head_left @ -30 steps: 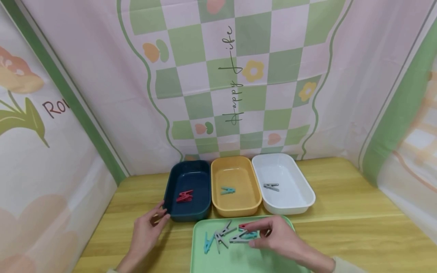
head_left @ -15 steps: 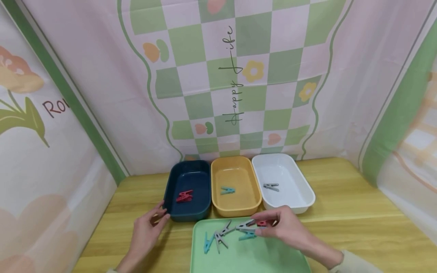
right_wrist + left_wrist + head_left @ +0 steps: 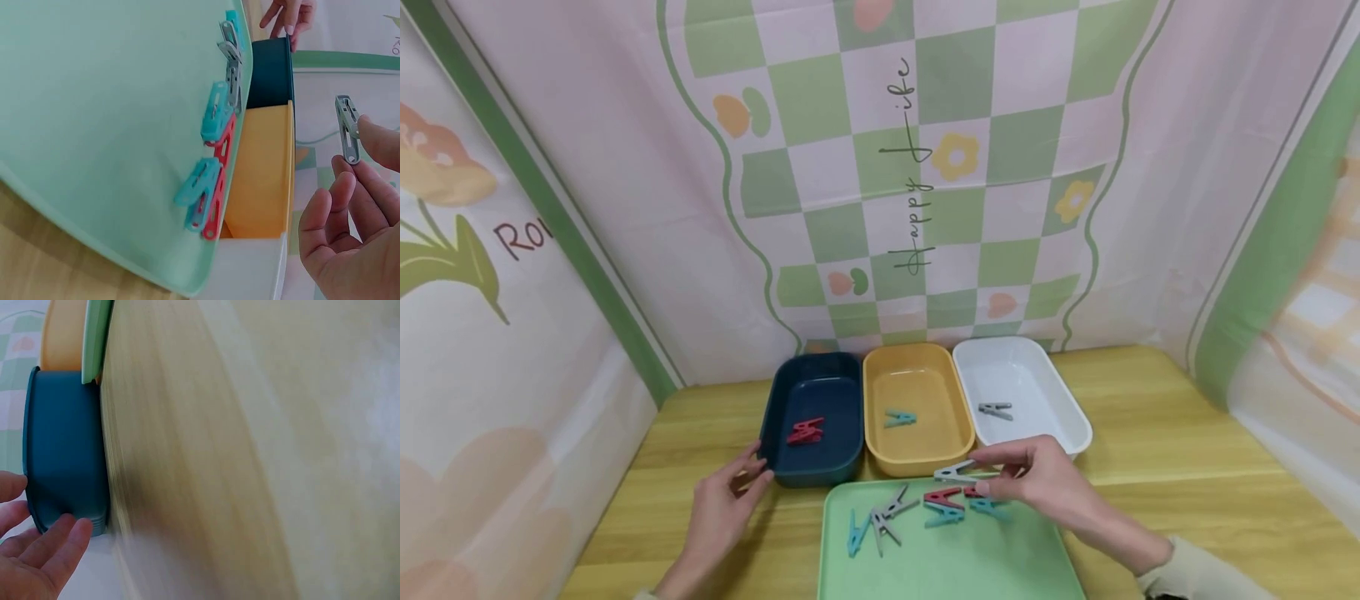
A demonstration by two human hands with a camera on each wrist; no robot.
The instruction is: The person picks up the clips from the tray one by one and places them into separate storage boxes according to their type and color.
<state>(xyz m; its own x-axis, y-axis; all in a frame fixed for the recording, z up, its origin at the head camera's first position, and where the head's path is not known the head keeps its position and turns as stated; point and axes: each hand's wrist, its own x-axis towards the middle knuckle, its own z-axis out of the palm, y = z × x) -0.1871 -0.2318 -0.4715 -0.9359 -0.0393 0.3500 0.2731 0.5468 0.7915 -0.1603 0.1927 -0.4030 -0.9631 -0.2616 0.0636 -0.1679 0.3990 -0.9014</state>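
My right hand pinches a grey clothespin between thumb and fingers, above the far edge of the green tray. In the right wrist view this clothespin is clear of the tray. Beneath that hand lie red clothespins and blue clothespins. Further left on the tray are grey clothespins and another blue clothespin. My left hand rests its fingertips on the near left corner of the dark blue bin; the left wrist view shows the fingers against its outer wall.
Behind the tray, the dark blue bin stands beside a yellow bin and a white bin. They hold red, blue and grey clothespins respectively. A patterned curtain hangs behind the wooden table.
My right hand has lifted the grey clothespin from the pile and carried it up and right toward the white bin. Red and blue clothespins beneath are uncovered. The left hand has stayed put.
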